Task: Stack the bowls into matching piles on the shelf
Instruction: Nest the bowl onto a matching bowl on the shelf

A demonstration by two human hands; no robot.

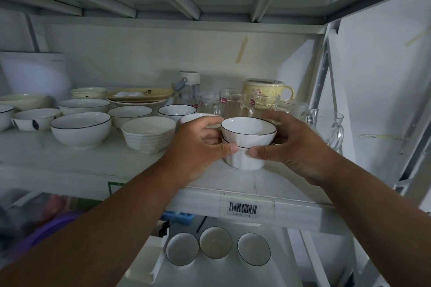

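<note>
A pile of small white bowls with thin dark rims (248,133) stands near the front of the white shelf (70,158). My left hand (198,144) grips the pile from the left, thumb across its front. My right hand (291,144) grips it from the right, thumb meeting the other thumb. To the left sit loose bowls: a ribbed white bowl (148,134), a wide dark-rimmed bowl (81,129), a scalloped bowl (130,115), a dark-rimmed bowl (177,110) and a bowl with blue spots (35,119). A small bowl (198,117) peeks out behind my left hand.
Glass mugs (233,102) and a glass jug (326,128) crowd the back right of the shelf, with a yellow lidded cup (265,87) behind. Plates (140,95) and a bottle (187,86) stand at the back. Three bowls (215,242) lie on the lower shelf.
</note>
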